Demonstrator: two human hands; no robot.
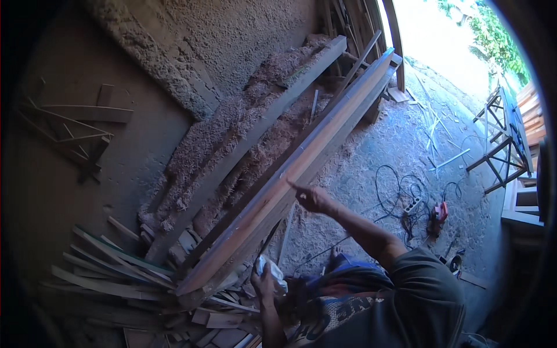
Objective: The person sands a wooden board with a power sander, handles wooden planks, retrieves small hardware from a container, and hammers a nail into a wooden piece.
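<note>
From the head view, I see the long, straight reddish-brown wooden beam [301, 159] running from the near left to the far right, with the greyish-pink heap of curled wood shavings [203, 145] on its left. My bare right hand [312, 199] is at the beam's right side around mid-length, index finger stretched out, its tip at or just over the upper face; I cannot tell whether it touches. The other fingers look curled in, and I cannot tell whether anything lies inside them. My bare left hand [264, 284], close to the beam's near end, is wrapped around a crumpled white bundle [274, 271] of cloth or thin plastic.

I judge the beam heavy and stiff, unlikely to bend or break, though its edges may splinter and dust could make its face slippery. I would take hold with both hands set wide apart, fingers under the long edges, or have one person at each end. The white bundle looks light, soft and easily squashed; a loose palm grip around its middle should do.
</note>
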